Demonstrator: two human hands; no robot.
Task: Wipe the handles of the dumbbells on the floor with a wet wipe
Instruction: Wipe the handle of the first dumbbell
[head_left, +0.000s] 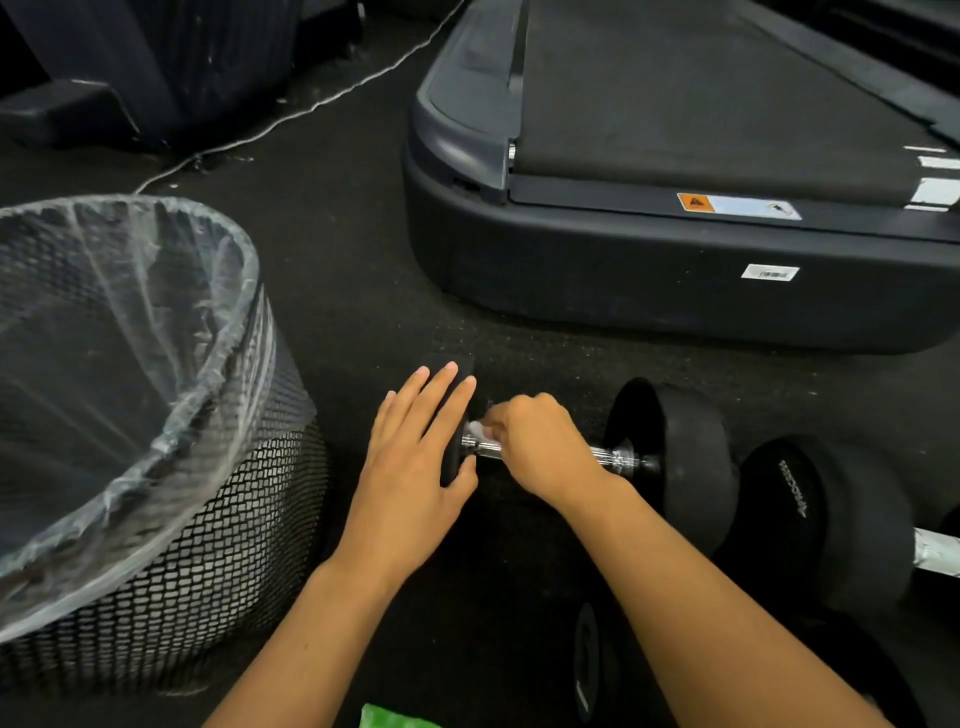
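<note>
A black dumbbell (675, 447) with a chrome handle (618, 457) lies on the dark floor in the middle. My left hand (415, 457) rests flat with straight fingers on its left weight head, which it mostly hides. My right hand (540, 447) grips a white wet wipe (477, 430) wrapped round the left part of the handle. A second black dumbbell (826, 514) lies to the right, its handle (935, 556) partly out of frame. A third dumbbell head (597, 665) shows under my right forearm.
A wire mesh bin (208, 545) lined with a clear plastic bag stands at the left. A treadmill base (649, 270) fills the far right. A white cable (291, 119) runs across the floor behind. A green packet (395, 719) peeks in at the bottom edge.
</note>
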